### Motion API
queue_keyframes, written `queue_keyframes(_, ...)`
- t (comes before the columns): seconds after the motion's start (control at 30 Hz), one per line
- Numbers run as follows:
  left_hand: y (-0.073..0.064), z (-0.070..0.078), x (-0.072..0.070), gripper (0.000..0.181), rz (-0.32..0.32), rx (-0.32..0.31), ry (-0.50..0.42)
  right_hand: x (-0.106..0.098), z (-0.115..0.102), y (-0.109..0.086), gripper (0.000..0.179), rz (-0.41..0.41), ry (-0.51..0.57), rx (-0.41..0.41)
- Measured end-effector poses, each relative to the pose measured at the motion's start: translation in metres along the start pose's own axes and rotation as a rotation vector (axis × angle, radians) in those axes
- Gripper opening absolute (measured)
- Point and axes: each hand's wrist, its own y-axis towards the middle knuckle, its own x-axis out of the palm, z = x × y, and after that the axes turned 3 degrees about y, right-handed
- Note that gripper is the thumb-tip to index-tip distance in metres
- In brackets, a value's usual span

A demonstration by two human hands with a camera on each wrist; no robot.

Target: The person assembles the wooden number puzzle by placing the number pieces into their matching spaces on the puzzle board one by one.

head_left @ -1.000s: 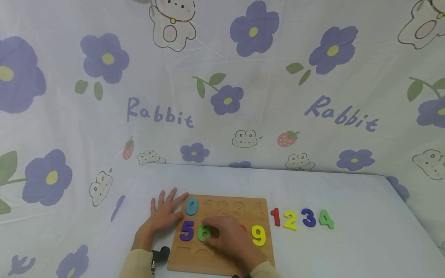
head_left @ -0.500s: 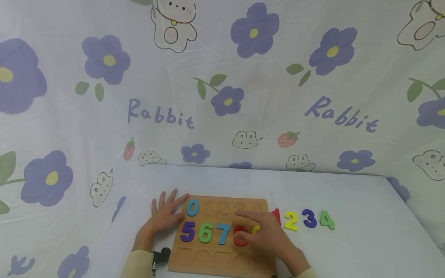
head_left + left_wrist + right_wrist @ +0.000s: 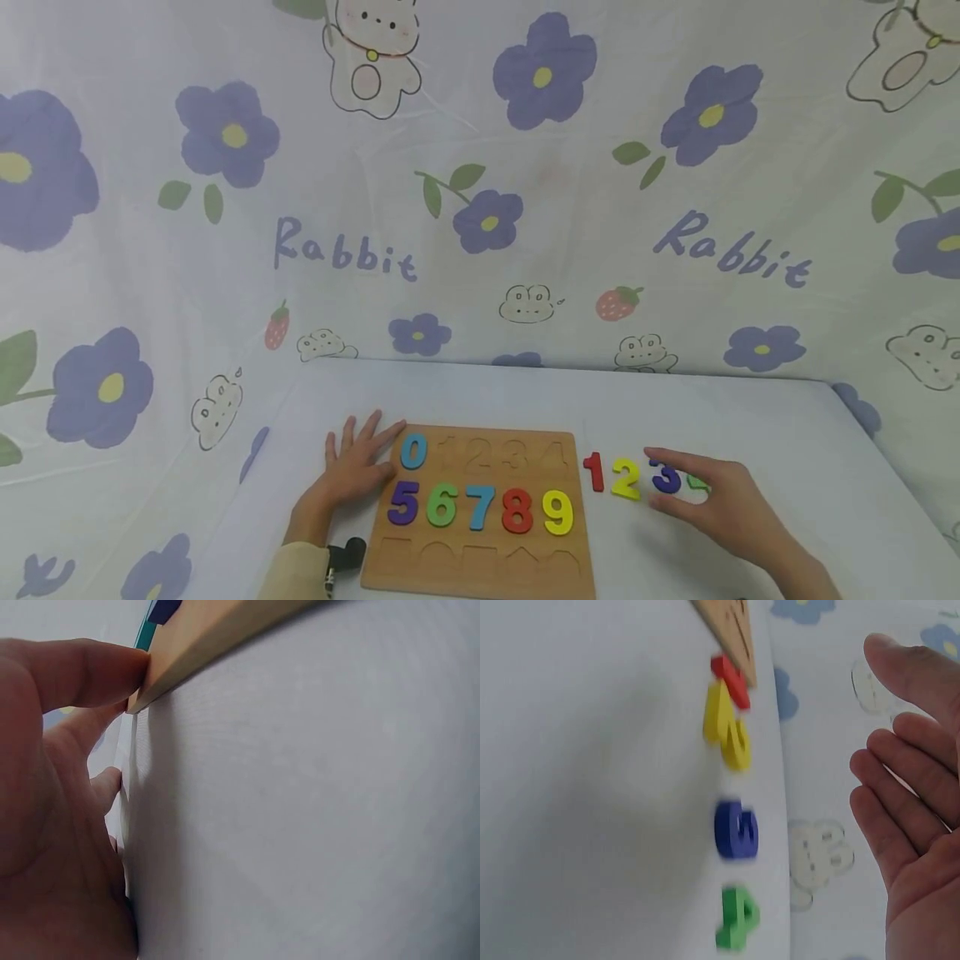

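A wooden number board (image 3: 480, 575) lies on the table. My left hand (image 3: 356, 465) rests at its left edge with fingers spread; in the left wrist view the thumb (image 3: 97, 673) touches the board's side. Above the loose pieces hovers my right hand (image 3: 723, 504), thumb and fingers apart, holding nothing. Nearest to it are the dark blue 3 (image 3: 666, 478) and the green 4 (image 3: 697, 483), which the hand partly covers. The yellow 2 (image 3: 626, 479) and the red 1 (image 3: 593, 472) lie left of them, all in a row.
In the board sit a blue 0 (image 3: 413, 452), purple 5 (image 3: 403, 503), green 6 (image 3: 442, 505), blue 7 (image 3: 479, 507), red 8 (image 3: 517, 511) and yellow 9 (image 3: 558, 512). Bare recesses for 1 to 4 run along its top row. A flowered cloth (image 3: 585, 208) hangs behind the table.
My right hand has moved right, from over the green 6, across the board, to the loose numbers beside it. The left hand has stayed at the board's edge.
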Motion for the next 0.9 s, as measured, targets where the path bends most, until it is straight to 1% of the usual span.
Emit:
queue_keyframes(0.07, -0.001, 0.0, -0.001, 0.074, 0.001, 0.002, 0.001, -0.012, 0.013, -0.003, 0.06, -0.002, -0.022, 0.004)
queue_keyframes(0.2, 0.0, 0.0, -0.001, 0.074, -0.009, -0.004, 0.01, -0.031, 0.04, -0.01, 0.061, 0.024, -0.075, -0.023)
queue_keyframes(0.27, 0.001, 0.0, -0.001, 0.074, -0.019, -0.013, 0.016, -0.038, 0.053, -0.013, 0.062, 0.048, -0.117, -0.041)
queue_keyframes(0.37, 0.002, -0.001, -0.001, 0.074, -0.039, -0.025, 0.026, -0.046, 0.069, -0.016, 0.063, 0.064, -0.158, -0.044)
queue_keyframes(0.43, 0.002, -0.001, -0.001, 0.074, -0.041, -0.027, 0.023, -0.05, 0.078, -0.016, 0.064, 0.071, -0.171, -0.041)
queue_keyframes(0.53, 0.003, -0.004, 0.001, 0.074, -0.031, -0.02, 0.017, -0.051, 0.088, -0.016, 0.064, 0.049, -0.166, -0.022)
queue_keyframes(0.63, 0.004, -0.008, 0.005, 0.075, -0.009, -0.008, 0.008, -0.049, 0.092, -0.015, 0.064, 0.012, -0.147, 0.005)
queue_keyframes(0.7, 0.005, -0.01, 0.006, 0.074, 0.0, 0.0, 0.001, -0.047, 0.096, -0.014, 0.062, 0.005, -0.139, 0.014)
queue_keyframes(0.8, 0.004, -0.009, 0.006, 0.074, 0.009, 0.006, -0.012, -0.043, 0.102, -0.013, 0.059, 0.005, -0.143, 0.024)
queue_keyframes(0.9, 0.003, -0.006, 0.003, 0.074, -0.002, -0.005, -0.009, -0.039, 0.107, -0.01, 0.057, -0.01, -0.123, 0.034)
